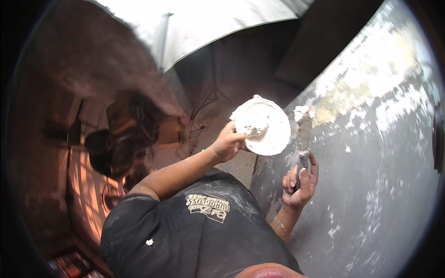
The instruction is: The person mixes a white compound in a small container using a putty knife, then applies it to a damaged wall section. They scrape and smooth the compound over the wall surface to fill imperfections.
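Note:
My left hand (229, 142) grips a round white plate or lid (277, 139) by its near left edge, thumb on top. A lump of white putty-like paste (256, 121) sits on the plate, and its rim is crusted with the same white. To the right, my right hand (300, 183) is closed around the dark handle of a putty knife (303, 136). The knife's blade points away from me, with a white dab of paste at its far end. That end lies close to the grey wall (352, 185); whether it touches, I cannot tell.
White patches and a long crack mark the wall on my right. A pale sheet-like surface (222, 18) spans the far top. At left stand a brown box (169, 131) and dark cluttered objects (132, 116), with cords (192, 139) on the floor.

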A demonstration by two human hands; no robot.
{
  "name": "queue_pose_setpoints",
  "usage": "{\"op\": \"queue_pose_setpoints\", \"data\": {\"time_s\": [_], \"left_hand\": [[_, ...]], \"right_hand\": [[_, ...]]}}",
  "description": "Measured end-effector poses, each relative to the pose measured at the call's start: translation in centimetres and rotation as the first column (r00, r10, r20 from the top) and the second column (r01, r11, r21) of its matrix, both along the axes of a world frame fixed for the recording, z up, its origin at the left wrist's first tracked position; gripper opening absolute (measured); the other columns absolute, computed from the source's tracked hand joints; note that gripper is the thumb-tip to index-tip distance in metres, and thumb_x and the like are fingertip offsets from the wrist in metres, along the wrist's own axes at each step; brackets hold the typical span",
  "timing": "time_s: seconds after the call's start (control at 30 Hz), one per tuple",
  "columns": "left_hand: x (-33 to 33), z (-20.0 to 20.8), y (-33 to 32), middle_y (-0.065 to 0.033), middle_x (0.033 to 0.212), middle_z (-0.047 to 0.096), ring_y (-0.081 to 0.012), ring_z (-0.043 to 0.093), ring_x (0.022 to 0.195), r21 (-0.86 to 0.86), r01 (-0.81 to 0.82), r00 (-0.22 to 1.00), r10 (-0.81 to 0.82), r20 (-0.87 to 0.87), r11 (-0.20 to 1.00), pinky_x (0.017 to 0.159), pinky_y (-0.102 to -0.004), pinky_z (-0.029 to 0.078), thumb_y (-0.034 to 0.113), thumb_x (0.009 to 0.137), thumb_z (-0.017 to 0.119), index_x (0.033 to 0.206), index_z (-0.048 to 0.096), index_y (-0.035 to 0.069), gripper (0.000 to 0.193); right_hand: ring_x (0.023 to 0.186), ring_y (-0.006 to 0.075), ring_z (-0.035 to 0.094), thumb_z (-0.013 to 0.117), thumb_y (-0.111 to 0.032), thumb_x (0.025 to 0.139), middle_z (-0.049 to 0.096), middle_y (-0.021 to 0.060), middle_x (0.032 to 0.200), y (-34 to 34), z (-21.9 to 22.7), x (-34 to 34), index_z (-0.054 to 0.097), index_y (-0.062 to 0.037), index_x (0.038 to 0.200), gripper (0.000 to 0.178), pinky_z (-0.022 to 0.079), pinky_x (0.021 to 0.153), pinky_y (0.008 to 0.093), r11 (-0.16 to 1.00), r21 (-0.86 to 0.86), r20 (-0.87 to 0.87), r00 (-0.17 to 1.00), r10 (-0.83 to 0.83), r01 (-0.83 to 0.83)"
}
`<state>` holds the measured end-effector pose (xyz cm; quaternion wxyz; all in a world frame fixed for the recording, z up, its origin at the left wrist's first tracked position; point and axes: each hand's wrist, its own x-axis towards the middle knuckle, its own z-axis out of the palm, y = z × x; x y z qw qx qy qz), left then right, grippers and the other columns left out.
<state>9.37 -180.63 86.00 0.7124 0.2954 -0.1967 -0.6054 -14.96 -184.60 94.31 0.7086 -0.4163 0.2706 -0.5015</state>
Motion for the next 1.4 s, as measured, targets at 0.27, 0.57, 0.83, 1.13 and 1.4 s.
{"op": "queue_pose_setpoints", "data": {"time_s": [0.27, 0.57, 0.83, 1.13, 1.4], "left_hand": [[-1.7, 1.8, -5.7, -0.0120, 0.131, 0.066, -0.0198, 0.072, 0.106, -0.165, 0.242, 0.960, -0.261, -0.103, 0.956, 0.076, -0.0316, 0.063, -0.003, 0.085, 0.055, 0.150, 0.043, 0.000, 0.066], [-3.2, 9.2, -12.5, -0.0117, 0.138, 0.065, -0.0203, 0.070, 0.117, -0.307, 0.336, 0.923, -0.376, -0.081, 0.890, 0.091, -0.0335, 0.062, 0.006, 0.087, 0.060, 0.151, 0.045, 0.000, 0.067], [0.1, 8.8, -16.7, -0.0156, 0.141, 0.064, -0.0278, 0.067, 0.126, -0.440, 0.388, 0.895, -0.445, -0.029, 0.810, 0.106, -0.0438, 0.058, 0.014, 0.083, 0.066, 0.151, 0.046, -0.002, 0.072], [5.4, 3.8, -16.2, -0.0152, 0.136, 0.066, -0.0261, 0.070, 0.118, -0.468, 0.391, 0.845, -0.511, -0.159, 0.793, 0.094, -0.0383, 0.062, 0.006, 0.083, 0.062, 0.147, 0.049, -0.001, 0.066], [8.5, 2.6, -14.7, -0.0187, 0.138, 0.064, -0.0300, 0.067, 0.123, -0.306, 0.171, 0.941, -0.248, -0.232, 0.937, 0.105, -0.0412, 0.057, -0.003, 0.073, 0.050, 0.148, 0.047, -0.007, 0.075]], "right_hand": [[0.046, 0.0061, 0.037, 0.058, -0.016, 0.106, 0.057, 0.0032, 0.065, 2.0, 1.0, -3.5, 0.043, 0.0029, 0.151, 0.051, 0.033, 0.043, 0.0233, 0.980, 0.043, 0.130, 0.971, -0.199, 0.195], [0.055, 0.0045, 0.046, 0.055, -0.017, 0.110, 0.065, 0.0075, 0.085, 1.4, 9.2, -3.3, 0.043, 0.0044, 0.149, 0.046, 0.038, 0.050, 0.0213, 0.837, -0.383, -0.080, 0.888, -0.452, 0.392], [0.048, 0.0062, 0.040, 0.054, -0.027, 0.110, 0.059, 0.0052, 0.078, -3.0, 21.2, -0.3, 0.048, 0.0004, 0.144, 0.044, 0.033, 0.044, 0.0226, 0.568, -0.632, -0.024, 0.720, -0.694, 0.527], [0.066, 0.0094, 0.058, 0.059, -0.021, 0.109, 0.064, 0.0046, 0.083, -11.2, 33.3, 1.6, 0.053, 0.0005, 0.139, 0.037, 0.046, 0.058, 0.0265, -0.092, -0.968, 0.168, 0.329, -0.929, 0.234], [0.092, 0.0367, 0.076, 0.064, -0.017, 0.104, 0.072, 0.0196, 0.111, -17.1, 42.1, 2.7, 0.054, -0.0035, 0.145, 0.044, 0.062, 0.076, 0.0419, -0.663, -0.629, 0.706, 0.058, -0.706, -0.406]]}}
